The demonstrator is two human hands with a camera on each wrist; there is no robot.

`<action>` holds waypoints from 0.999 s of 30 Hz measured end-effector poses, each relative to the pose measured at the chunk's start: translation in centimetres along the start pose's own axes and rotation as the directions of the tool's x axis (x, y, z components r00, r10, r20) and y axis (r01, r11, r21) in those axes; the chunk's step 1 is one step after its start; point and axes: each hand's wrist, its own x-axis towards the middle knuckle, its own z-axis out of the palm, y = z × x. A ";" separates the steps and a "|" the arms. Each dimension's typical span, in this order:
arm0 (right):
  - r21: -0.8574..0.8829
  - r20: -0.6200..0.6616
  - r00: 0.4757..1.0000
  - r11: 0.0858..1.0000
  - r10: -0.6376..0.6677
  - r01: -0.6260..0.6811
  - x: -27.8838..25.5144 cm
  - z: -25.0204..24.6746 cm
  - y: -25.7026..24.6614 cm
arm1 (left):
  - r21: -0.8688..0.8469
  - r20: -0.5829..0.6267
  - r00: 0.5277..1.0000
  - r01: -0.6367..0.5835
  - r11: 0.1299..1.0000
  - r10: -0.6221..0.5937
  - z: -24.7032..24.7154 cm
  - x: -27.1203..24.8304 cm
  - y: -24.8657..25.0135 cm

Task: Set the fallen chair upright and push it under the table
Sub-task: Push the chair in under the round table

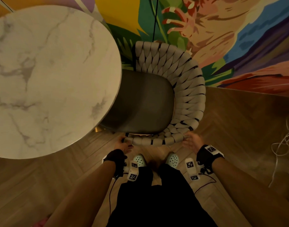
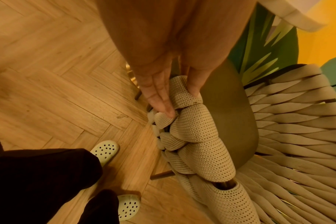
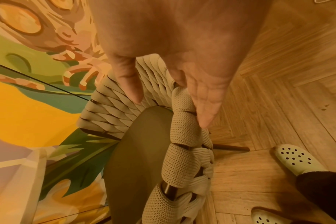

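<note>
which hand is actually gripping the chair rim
The left hand: its fingers and thumb pinch the chair rim's woven band. The right hand is open beside it.

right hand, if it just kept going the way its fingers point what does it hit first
Most likely the woven rim of the chair. The right hand is open, its fingers right at that rim; the right wrist view cannot settle whether they touch it already.

floor (image 1: 238, 128): herringbone wood, lower half of the head view
mural (image 1: 222, 38): bright painted wall, green, yellow, blue and red, along the top and upper right
cable (image 1: 155, 18): thin and black, running down the mural at top centre
cord (image 1: 283, 145): pale loose tangle on the floor at the right edge
clogs (image 1: 172, 159): pale perforated pair, bottom centre
</note>
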 end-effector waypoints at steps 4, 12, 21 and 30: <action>-0.142 0.011 0.999 0.989 -0.043 0.044 0.0 -0.2 0.0 | 0.068 -0.036 0.998 -0.040 0.997 0.042 -0.7 -0.5 -0.1; -0.916 0.146 0.871 0.269 -0.469 0.298 1.3 -2.7 -4.2 | 0.638 -0.059 0.930 -0.244 0.730 0.363 -3.2 -0.9 -1.6; -0.951 0.300 0.922 -0.159 -0.247 0.267 3.5 0.2 0.8 | 0.873 0.215 0.905 -0.347 0.344 0.366 -0.7 -1.4 0.4; -0.963 0.268 0.931 -0.070 -0.247 0.259 2.9 0.1 3.6 | 0.880 0.289 0.887 -0.394 0.265 0.360 -3.4 -0.5 -1.3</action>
